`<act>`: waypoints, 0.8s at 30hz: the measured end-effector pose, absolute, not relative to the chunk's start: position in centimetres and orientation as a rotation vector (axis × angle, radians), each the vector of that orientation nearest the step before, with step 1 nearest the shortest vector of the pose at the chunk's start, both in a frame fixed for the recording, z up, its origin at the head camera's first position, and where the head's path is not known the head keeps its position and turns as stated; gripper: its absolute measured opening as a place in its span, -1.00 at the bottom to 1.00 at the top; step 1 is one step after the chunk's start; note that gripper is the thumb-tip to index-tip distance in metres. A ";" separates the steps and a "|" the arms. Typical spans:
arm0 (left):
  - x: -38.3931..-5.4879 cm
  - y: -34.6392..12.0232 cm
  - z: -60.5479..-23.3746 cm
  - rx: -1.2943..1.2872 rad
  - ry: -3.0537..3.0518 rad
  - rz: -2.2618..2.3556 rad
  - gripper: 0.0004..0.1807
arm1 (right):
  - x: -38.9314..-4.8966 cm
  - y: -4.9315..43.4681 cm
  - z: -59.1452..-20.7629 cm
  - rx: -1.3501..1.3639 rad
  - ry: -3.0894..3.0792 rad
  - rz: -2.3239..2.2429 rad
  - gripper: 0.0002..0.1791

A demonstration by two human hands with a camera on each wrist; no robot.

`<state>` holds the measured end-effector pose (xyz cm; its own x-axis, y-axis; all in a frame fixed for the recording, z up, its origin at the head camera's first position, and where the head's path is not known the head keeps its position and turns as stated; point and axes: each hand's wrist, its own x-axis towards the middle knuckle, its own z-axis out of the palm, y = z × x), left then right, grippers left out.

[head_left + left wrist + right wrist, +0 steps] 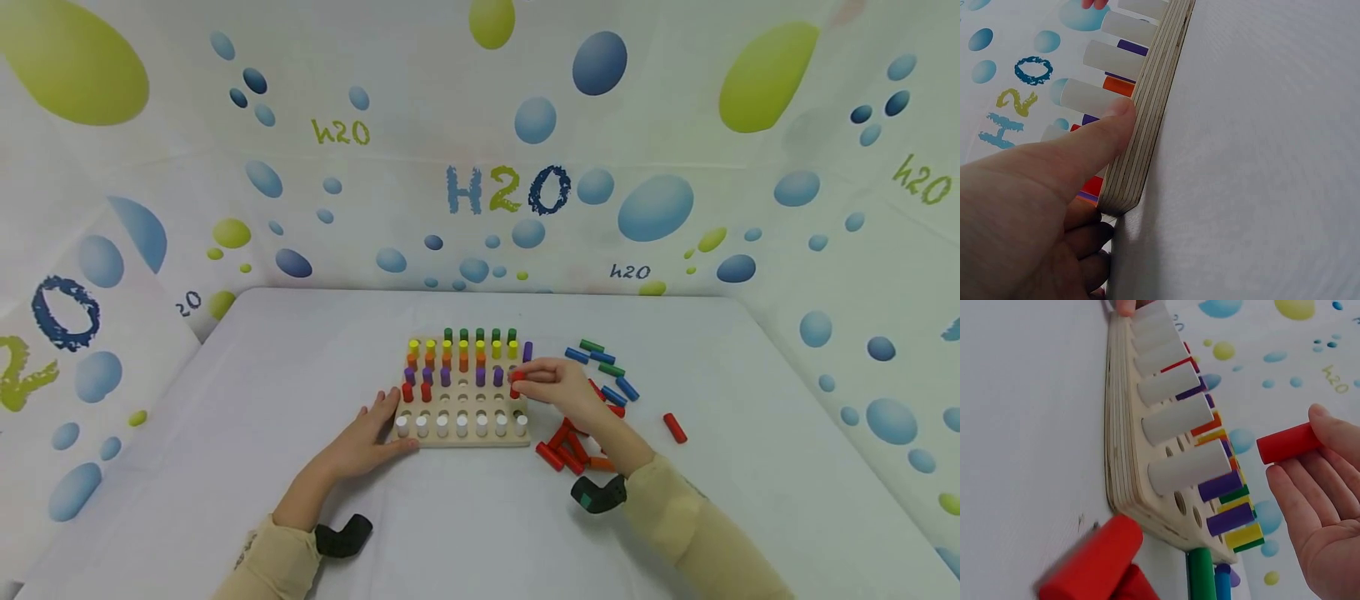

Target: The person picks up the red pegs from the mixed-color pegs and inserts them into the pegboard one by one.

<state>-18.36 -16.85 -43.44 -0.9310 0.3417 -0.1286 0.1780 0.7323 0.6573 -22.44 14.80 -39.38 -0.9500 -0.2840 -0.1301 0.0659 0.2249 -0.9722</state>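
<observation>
A wooden pegboard holds rows of coloured pegs on the white table. White pegs fill the front row. Behind them two red pegs stand at the left, then purple, orange, yellow and green rows. My left hand holds the board's front left corner, thumb at the front edge and the other fingers by the left side. Between thumb and fingertips, my right hand pinches a red peg. In the head view that peg overlaps the board's right side; the right wrist view shows its lower end free.
Loose red pegs lie in a heap right of the board, under the right forearm. Blue pegs and green pegs lie farther back. One red peg lies apart at the right. A purple peg is by the back right corner.
</observation>
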 end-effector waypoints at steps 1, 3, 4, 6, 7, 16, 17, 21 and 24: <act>-18.3 -16.8 -43.4 0.411 2.695 0.986 0.04 | -22.5 14.6 -39.3 -0.203 2.213 -1.795 -0.63; -18.3 -16.7 -43.3 0.408 2.695 0.984 0.04 | -22.7 14.1 -39.3 -0.205 2.213 -1.791 -0.64; -18.3 -16.7 -43.2 0.406 2.694 0.985 0.04 | -22.8 13.9 -39.3 -0.209 2.221 -1.780 -0.65; -18.3 -16.7 -43.1 0.400 2.694 0.984 0.04 | -23.0 13.4 -39.3 -0.216 2.241 -1.757 -0.65; -18.3 -16.6 -43.1 0.399 2.693 0.984 0.04 | -23.1 13.1 -39.2 -0.219 2.249 -1.743 -0.65; -18.3 -16.6 -43.1 0.401 2.690 0.983 0.04 | -23.3 10.8 -39.1 -0.343 2.244 -1.738 -0.69; -18.3 -16.6 -43.2 0.403 2.692 0.983 0.04 | -23.3 10.6 -39.1 -0.358 2.234 -1.747 -0.70; -18.3 -16.7 -43.2 0.412 2.697 0.985 0.04 | -23.1 9.8 -39.0 -0.390 2.209 -1.758 -0.74; -18.3 -16.7 -43.2 0.415 2.694 0.988 0.03 | -23.1 9.3 -38.9 -0.369 2.226 -1.734 -0.73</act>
